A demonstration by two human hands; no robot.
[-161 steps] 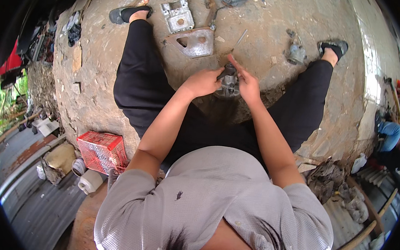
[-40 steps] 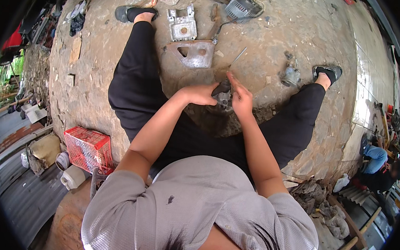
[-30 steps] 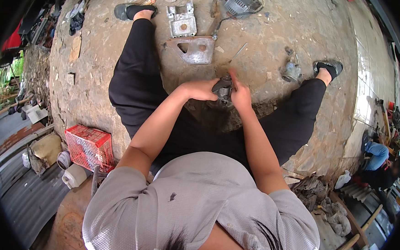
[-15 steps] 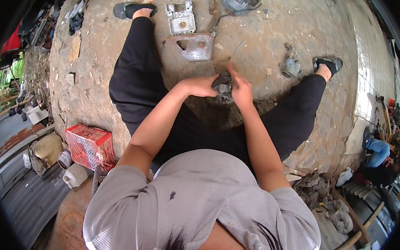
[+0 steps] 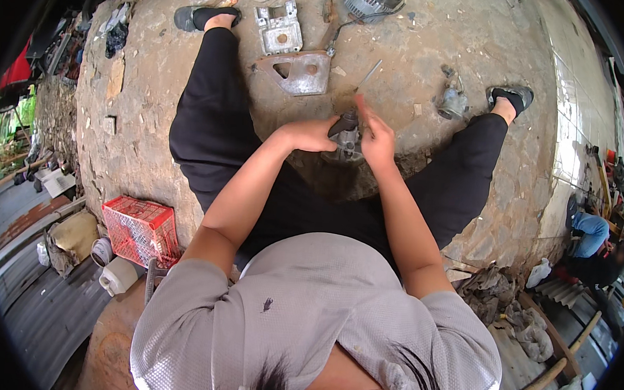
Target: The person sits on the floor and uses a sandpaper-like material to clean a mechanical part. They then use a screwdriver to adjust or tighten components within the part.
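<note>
Between my thighs a small grey metal machine part (image 5: 349,144) with a dark upper end stands low over the floor. My left hand (image 5: 311,135) comes at it from the left, thumb and fingers closed around its dark upper piece. My right hand (image 5: 377,137) is at the part's right side, fingers stretched forward and close together; whether it touches the part I cannot tell. A thin metal rod (image 5: 371,73) lies on the floor just beyond my right fingertips. The part's underside is hidden.
Ahead lie a flat metal bracket (image 5: 303,76), a cast metal housing (image 5: 280,30) and a grey motor-like unit (image 5: 372,2). A small metal assembly (image 5: 452,102) sits near my right foot. A red plastic crate (image 5: 140,229) is at left. Another person (image 5: 590,233) is far right.
My right hand has shifted slightly, its fingers tilting a little away from the part. My left hand stays on the part. The floor things keep their places.
</note>
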